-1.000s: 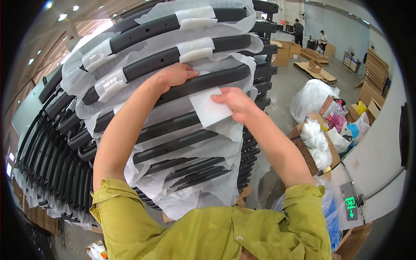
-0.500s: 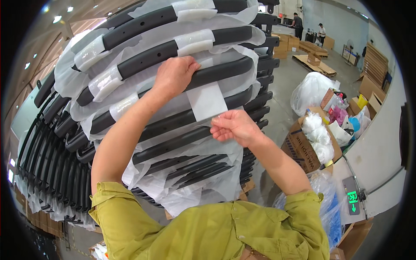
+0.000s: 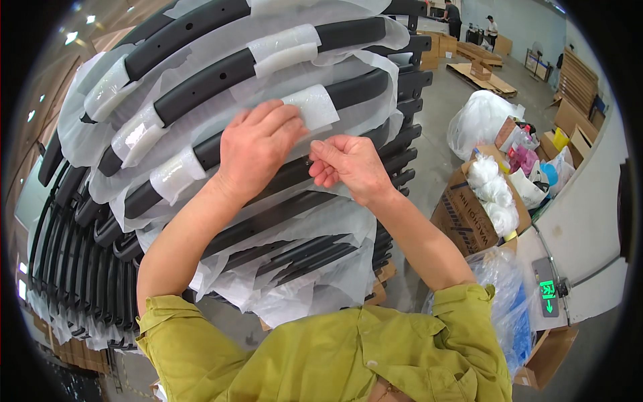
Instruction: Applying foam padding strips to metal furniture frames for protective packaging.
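Note:
A white foam sheet (image 3: 311,107) is folded over a black curved bar (image 3: 362,88) in the stack before me. At its left edge is my left hand (image 3: 260,144), fingers bent and slightly blurred, fingertips mostly hidden. Just below the sheet, my right hand (image 3: 349,166) has its thumb and forefinger pinched and the other fingers curled. I cannot make out anything between them. More foam wraps, such as a left one (image 3: 177,175) and an upper one (image 3: 284,48), sit on the bars. Thin white sheeting (image 3: 321,228) lies between the layers.
More black bars (image 3: 80,268) stand packed at left. On the right are an open carton (image 3: 462,214) with white wrapping, a clear plastic bag (image 3: 482,124) and a lit green exit sign (image 3: 548,288). Two people (image 3: 453,19) are far back near cardboard stacks (image 3: 439,47).
The foam sheet hung below the bar with my right hand at its lower corner; now it is folded up over the bar. My right hand has moved up and left, my left hand slightly down.

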The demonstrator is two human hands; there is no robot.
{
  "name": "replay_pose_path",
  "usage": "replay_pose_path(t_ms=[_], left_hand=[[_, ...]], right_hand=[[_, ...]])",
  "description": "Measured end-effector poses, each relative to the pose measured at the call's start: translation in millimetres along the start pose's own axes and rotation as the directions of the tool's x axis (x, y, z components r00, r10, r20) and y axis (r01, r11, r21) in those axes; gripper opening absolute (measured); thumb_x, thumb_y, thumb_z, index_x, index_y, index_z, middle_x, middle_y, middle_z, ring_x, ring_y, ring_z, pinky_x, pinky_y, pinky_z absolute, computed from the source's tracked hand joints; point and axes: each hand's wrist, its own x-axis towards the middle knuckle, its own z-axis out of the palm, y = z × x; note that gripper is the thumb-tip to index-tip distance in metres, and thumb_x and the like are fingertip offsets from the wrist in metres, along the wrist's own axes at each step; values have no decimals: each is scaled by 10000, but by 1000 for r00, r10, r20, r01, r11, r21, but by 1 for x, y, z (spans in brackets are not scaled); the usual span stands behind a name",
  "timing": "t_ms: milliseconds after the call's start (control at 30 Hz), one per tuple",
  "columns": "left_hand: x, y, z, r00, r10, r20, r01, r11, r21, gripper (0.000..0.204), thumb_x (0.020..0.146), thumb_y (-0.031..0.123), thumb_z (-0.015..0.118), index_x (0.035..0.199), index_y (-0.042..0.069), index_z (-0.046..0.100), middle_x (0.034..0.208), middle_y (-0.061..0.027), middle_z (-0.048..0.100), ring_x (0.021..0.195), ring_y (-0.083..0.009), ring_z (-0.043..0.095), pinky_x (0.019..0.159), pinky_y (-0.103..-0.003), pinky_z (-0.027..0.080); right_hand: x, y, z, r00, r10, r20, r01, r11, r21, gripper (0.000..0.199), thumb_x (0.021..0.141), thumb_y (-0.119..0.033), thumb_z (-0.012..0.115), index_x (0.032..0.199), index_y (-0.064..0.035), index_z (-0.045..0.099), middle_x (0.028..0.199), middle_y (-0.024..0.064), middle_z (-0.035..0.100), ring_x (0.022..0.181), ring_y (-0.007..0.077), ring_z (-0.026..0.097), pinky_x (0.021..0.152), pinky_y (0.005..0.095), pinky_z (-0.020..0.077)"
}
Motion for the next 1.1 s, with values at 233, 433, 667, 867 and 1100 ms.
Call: replay_pose_path(t_ms=[233,433,667,867,1100], left_hand=[[2,-1,12,969,-243,-47,244,969,30,364,654,158,647,972,57,501,949,-53,545,849,-227,530,735,-335,391],[-8,-3,15,980,-198,2,198,980,0,465,649,150,651,1062,36,470,1004,-116,540,893,-257,530,733,-362,408],[4,2,5,884,-452,119,467,854,-229,347,667,192,627,968,30,570,857,-145,591,783,-305,563,643,-372,438],[10,9,9,711,-698,86,689,667,-285,204,703,268,623,810,95,646,623,-111,585,606,-308,563,545,-376,432],[18,6,23,688,-724,-51,714,688,-131,287,734,343,605,844,81,644,711,-153,604,708,-261,607,609,-333,449]], right_hand=[[-3,2,-2,1000,5,-5,-4,999,34,268,846,-226,504,741,16,556,586,56,544,476,107,510,447,202,412],[24,-44,6,999,33,41,-31,999,-42,228,813,-217,550,726,-6,561,608,42,555,473,82,507,394,176,372],[38,-47,-1,985,148,90,-158,979,127,324,827,-306,533,805,16,570,674,60,581,529,94,545,441,178,419],[33,-44,-4,842,-512,-171,410,813,-414,257,784,-254,561,787,3,565,684,86,581,588,185,562,525,266,446],[69,-31,6,707,-671,224,285,-19,-958,252,704,-240,591,888,-68,573,852,132,589,884,266,534,789,353,400]])
